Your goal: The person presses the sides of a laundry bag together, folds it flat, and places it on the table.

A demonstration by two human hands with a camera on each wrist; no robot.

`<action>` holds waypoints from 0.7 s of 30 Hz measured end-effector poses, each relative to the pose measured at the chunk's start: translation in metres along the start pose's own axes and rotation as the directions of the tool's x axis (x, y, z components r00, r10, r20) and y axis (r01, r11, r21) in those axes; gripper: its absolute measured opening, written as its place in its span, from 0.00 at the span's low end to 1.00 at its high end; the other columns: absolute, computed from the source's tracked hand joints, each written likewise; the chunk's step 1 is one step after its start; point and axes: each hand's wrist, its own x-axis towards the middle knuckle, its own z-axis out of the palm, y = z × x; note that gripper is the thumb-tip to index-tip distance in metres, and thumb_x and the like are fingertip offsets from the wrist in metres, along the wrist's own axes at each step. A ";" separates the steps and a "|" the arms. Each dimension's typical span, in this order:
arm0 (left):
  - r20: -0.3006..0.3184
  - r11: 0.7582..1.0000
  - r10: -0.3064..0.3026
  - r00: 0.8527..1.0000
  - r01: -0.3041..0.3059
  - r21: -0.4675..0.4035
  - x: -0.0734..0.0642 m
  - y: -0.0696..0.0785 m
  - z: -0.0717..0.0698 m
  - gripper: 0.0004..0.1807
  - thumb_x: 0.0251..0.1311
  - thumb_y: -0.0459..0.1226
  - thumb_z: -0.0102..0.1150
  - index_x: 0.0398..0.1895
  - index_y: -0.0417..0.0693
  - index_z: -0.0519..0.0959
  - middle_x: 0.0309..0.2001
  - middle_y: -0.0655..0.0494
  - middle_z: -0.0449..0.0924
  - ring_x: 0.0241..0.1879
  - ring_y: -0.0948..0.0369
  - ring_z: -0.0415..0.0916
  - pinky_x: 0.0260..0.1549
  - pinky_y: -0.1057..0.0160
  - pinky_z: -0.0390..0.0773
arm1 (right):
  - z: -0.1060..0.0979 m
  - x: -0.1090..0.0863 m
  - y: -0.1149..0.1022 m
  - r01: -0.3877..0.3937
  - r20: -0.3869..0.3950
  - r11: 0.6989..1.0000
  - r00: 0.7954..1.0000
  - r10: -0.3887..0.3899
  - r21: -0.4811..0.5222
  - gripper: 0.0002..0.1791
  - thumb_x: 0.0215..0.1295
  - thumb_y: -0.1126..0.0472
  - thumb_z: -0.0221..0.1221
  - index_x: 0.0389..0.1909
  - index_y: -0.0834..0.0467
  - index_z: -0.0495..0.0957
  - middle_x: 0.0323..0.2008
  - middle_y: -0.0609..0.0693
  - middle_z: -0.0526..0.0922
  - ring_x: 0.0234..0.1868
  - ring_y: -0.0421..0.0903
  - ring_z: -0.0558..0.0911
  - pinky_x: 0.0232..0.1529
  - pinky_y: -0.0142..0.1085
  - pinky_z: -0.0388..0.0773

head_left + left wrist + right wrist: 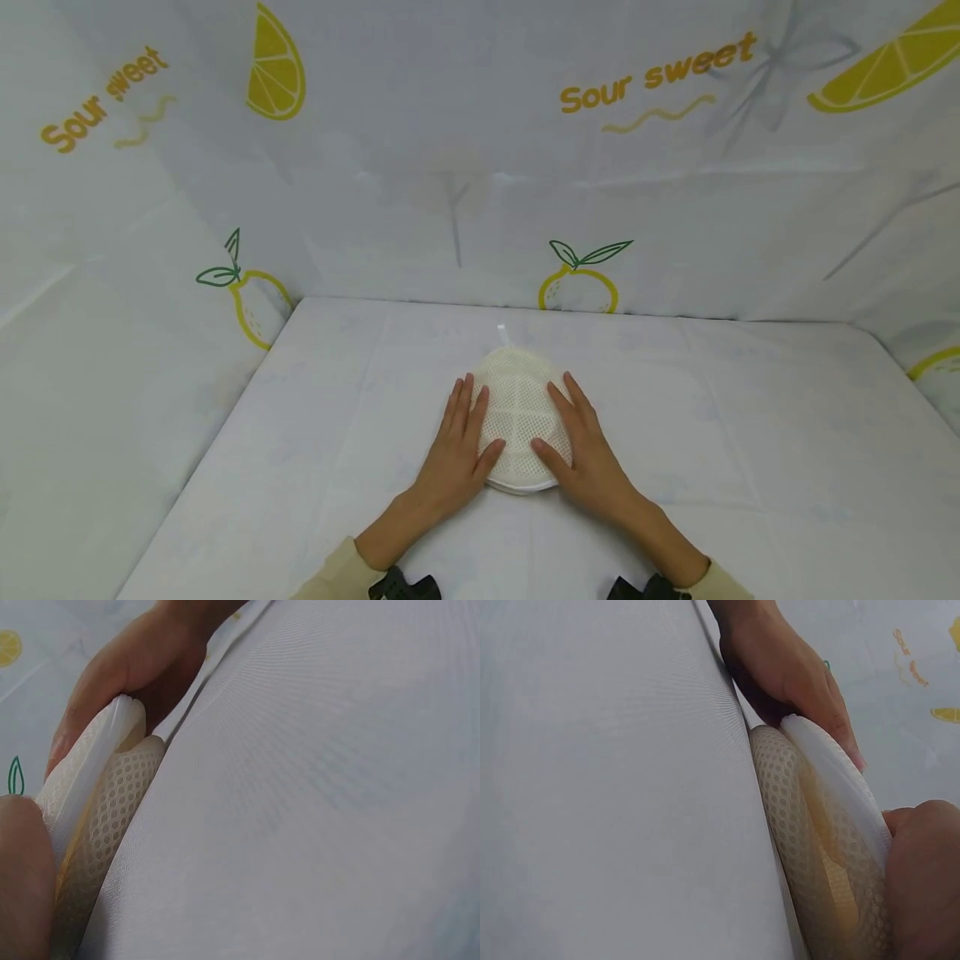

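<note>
A cream mesh laundry bag [517,400] with white edging lies on the white-covered table, a small white tab [503,335] sticking out at its far end. On its left side rests my left hand [453,467], fingers extended and thumb on top. My right hand [592,462] lies likewise along the right side, fingers spread. Both wrist views show the bag [124,799] edge-on; it is rounded and puffy, with a white rim band. In the right wrist view, a yellowish inner part shows between the layers of the mesh bag [780,772]. Each palm's underside is hidden.
The white tabletop [750,433] extends around the bag on all sides. Behind it and to the sides hangs a white sheet [390,183] printed with lemons and lettering. Black wrist devices [405,585] show at the bottom edge.
</note>
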 end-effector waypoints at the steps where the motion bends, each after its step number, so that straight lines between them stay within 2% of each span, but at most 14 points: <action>1: 0.003 1.000 -0.007 1.000 0.007 -0.003 0.000 0.000 0.000 0.38 0.74 0.54 0.33 0.72 0.30 0.49 0.72 0.29 0.40 0.70 0.36 0.40 0.64 0.41 0.51 | 0.000 0.000 0.000 0.000 0.000 1.000 1.000 0.000 -0.005 0.43 0.65 0.54 0.61 0.74 0.59 0.50 0.73 0.62 0.44 0.72 0.61 0.50 0.60 0.63 0.58; 8: 0.045 0.999 -0.030 0.999 0.029 0.031 0.002 -0.001 0.000 0.38 0.73 0.52 0.38 0.71 0.28 0.49 0.72 0.29 0.40 0.70 0.36 0.41 0.63 0.42 0.55 | 0.001 0.002 0.000 0.028 0.013 0.998 1.000 -0.027 -0.059 0.43 0.66 0.57 0.60 0.72 0.69 0.47 0.72 0.66 0.46 0.71 0.62 0.50 0.61 0.59 0.59; 12: 0.076 0.998 -0.032 0.997 0.027 0.063 0.003 -0.001 0.000 0.38 0.73 0.49 0.40 0.71 0.27 0.48 0.71 0.27 0.39 0.70 0.35 0.41 0.64 0.42 0.54 | 0.001 0.003 0.001 0.032 0.031 0.996 0.999 -0.030 -0.080 0.42 0.67 0.56 0.58 0.72 0.70 0.47 0.72 0.66 0.44 0.72 0.62 0.49 0.62 0.59 0.59; 17: 0.096 0.997 -0.052 0.994 0.047 0.057 0.002 0.002 0.002 0.37 0.72 0.46 0.44 0.71 0.26 0.48 0.70 0.26 0.39 0.70 0.34 0.39 0.63 0.40 0.53 | 0.001 0.000 0.003 0.045 0.070 0.993 0.997 -0.037 -0.111 0.41 0.70 0.56 0.54 0.71 0.72 0.45 0.72 0.67 0.41 0.72 0.63 0.46 0.62 0.59 0.57; 21: 0.116 0.992 -0.085 0.990 0.073 0.106 0.000 0.004 0.003 0.37 0.73 0.47 0.41 0.70 0.26 0.49 0.71 0.27 0.39 0.70 0.36 0.39 0.64 0.43 0.52 | 0.001 -0.002 0.003 0.050 0.086 0.992 0.996 -0.040 -0.115 0.40 0.71 0.56 0.53 0.72 0.72 0.45 0.72 0.68 0.41 0.72 0.64 0.45 0.62 0.61 0.55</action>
